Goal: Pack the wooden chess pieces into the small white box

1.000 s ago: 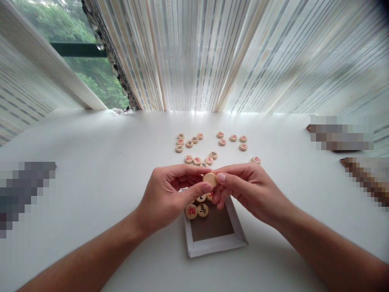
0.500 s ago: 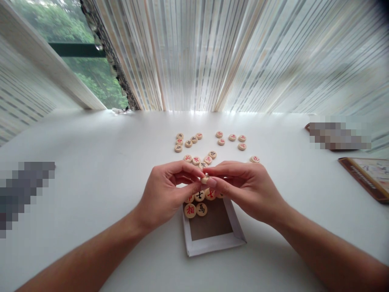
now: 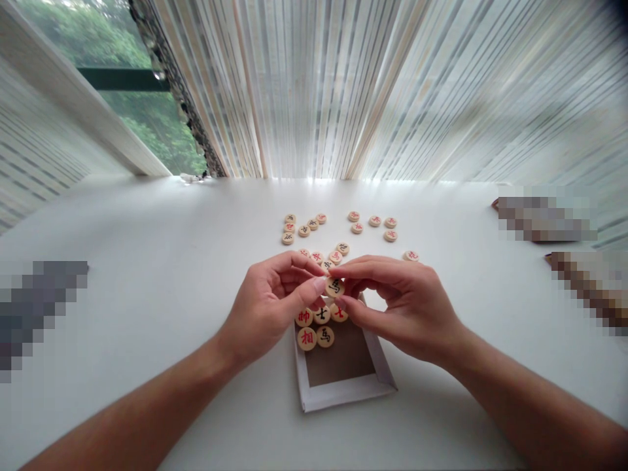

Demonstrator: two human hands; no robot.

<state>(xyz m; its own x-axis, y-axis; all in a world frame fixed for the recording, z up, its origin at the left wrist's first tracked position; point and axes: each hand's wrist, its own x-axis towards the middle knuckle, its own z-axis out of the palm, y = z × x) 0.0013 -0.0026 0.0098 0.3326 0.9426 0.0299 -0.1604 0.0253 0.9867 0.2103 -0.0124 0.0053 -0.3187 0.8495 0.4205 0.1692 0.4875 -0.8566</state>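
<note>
Between the fingertips of both hands is a round wooden Chinese chess piece (image 3: 335, 287) with a black character, its face tilted toward me. My left hand (image 3: 282, 291) pinches its left side with thumb and forefinger. On its right, my right hand (image 3: 392, 294) grips the rim between thumb and fingers. Below them lies a shallow white box (image 3: 343, 394) with a brown bottom. In its far left part rest several chess pieces, among them a red-marked piece (image 3: 307, 339) and a black-marked piece (image 3: 324, 337). My hands hide part of the far row.
Several loose chess pieces lie beyond my hands on the white table (image 3: 206, 222), one of them a red-marked piece (image 3: 411, 256) at the right. Blurred-out items lie at the left and right edges. A striped curtain (image 3: 304, 85) hangs along the far edge.
The held chess piece has turned from edge-on to show its black character. My right thumb has moved down to its lower rim, and the left thumb has shifted up slightly.
</note>
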